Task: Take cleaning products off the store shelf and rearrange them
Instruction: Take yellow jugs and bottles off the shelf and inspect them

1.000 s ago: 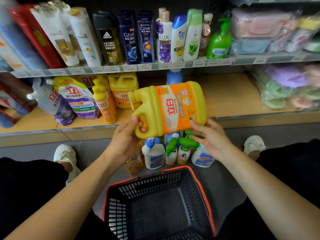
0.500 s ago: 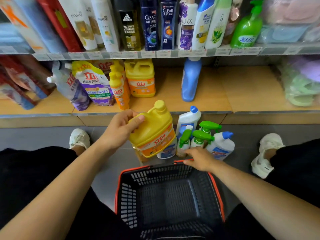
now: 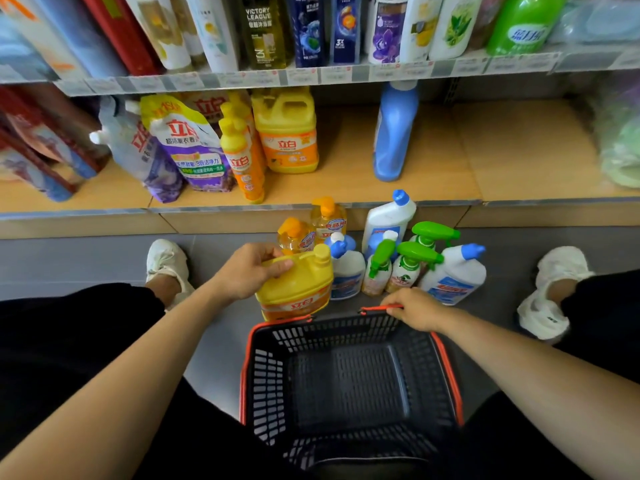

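My left hand grips the handle of a yellow detergent jug with an orange label, standing upright on the floor just beyond the basket. My right hand grips the far rim of the black basket with its orange trim. Behind the jug on the floor stand two orange soap bottles, white cleaner bottles with blue caps and green-trigger spray bottles. On the lower shelf stand another yellow jug, slim yellow bottles, refill pouches and a blue bottle.
The upper shelf carries a row of shampoo and body-wash bottles. My shoes rest on the grey floor at left and right. Soft packaged goods sit at the lower shelf's right end.
The yellow jug came down from in front of the shelf to the floor beside the other bottles. My right hand left the jug and took hold of the basket rim.
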Motion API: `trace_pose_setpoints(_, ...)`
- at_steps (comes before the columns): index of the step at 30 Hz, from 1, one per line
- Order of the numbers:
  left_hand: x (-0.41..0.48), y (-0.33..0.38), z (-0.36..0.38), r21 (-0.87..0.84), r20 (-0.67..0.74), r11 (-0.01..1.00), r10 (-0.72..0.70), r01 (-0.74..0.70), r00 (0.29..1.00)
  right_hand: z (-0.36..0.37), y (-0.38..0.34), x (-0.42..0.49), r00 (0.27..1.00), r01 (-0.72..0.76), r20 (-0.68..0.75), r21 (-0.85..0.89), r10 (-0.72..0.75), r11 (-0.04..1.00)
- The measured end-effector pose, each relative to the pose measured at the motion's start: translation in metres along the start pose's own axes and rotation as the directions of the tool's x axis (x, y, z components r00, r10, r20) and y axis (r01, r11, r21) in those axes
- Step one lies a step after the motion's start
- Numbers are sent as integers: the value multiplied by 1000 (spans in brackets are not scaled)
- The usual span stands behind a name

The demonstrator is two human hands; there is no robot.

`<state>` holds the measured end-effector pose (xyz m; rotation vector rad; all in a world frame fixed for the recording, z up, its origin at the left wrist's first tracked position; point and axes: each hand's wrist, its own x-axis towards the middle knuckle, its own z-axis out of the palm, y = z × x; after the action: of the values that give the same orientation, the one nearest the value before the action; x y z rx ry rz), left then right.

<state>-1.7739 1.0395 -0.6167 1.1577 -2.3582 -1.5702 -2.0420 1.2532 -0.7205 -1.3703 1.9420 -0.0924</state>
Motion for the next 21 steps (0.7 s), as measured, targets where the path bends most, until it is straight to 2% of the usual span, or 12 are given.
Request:
trace_pose_setpoints(5, 7, -35, 16, 206, 88, 975, -103, 83, 991, -2, -4, 2, 1000, 17, -15, -38, -17, 999)
trace_pose_setpoints(12, 19, -62, 37, 137, 79, 971, -206, 194, 975, -6, -17, 8, 993, 50, -100, -71, -57, 996)
trace_pose_setpoints(15, 23, -73, 38, 54, 54, 973, -225, 223, 973, -7, -24, 11, 991, 58, -113, -88, -68, 994)
trace_pose_setpoints(18, 27, -80, 33, 26, 81, 980, -198, 196, 977, -9, -27, 13, 993, 41, -106, -85, -50, 996)
trace_pose_setpoints(21, 30, -80, 27, 77, 128, 981, -189, 180, 974, -10, -28, 15, 996, 23, -88, -87, -30, 996)
